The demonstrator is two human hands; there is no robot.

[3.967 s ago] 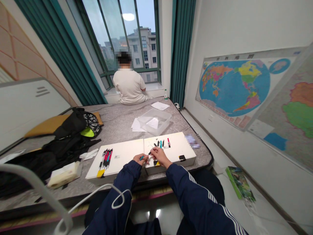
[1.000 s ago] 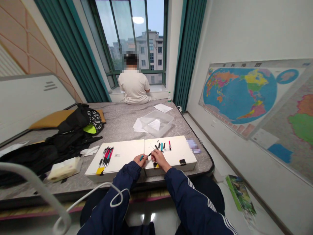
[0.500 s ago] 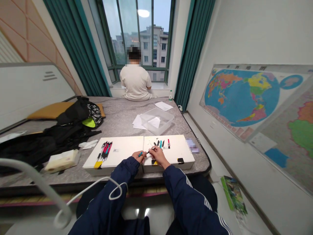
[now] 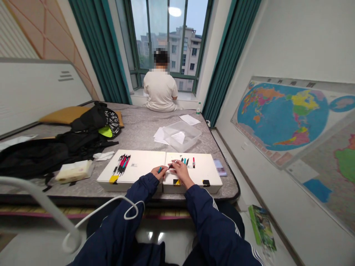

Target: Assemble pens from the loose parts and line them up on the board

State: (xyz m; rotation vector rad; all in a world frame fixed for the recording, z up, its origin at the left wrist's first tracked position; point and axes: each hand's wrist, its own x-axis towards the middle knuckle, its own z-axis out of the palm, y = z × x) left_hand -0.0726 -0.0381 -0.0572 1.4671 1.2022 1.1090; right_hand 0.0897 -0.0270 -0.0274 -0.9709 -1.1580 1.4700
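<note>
My left hand (image 4: 158, 173) is closed on a teal pen barrel (image 4: 159, 170) above the seam between two white boxes. My right hand (image 4: 179, 171), close beside it, pinches a small black pen part (image 4: 171, 166) near the left fingertips. Whether the two pieces touch is too small to tell. Several pens (image 4: 121, 165) with black, red and teal barrels lie side by side on the left white box (image 4: 145, 161). On the right white box (image 4: 208, 166), behind my right hand, are several black and teal pen parts (image 4: 185, 161) and a red piece (image 4: 193, 162).
A clear plastic bin (image 4: 191, 142) stands behind the boxes, near paper sheets (image 4: 160, 136). Black bags (image 4: 83, 144) and a tissue pack (image 4: 74, 171) lie left. A white cable (image 4: 116, 199) crosses by my left sleeve. A person (image 4: 160, 90) sits by the window, facing away.
My head view has turned a little to the right. My right fingers have shifted on the black part, now hiding some of the loose parts behind them. My left hand keeps the teal barrel.
</note>
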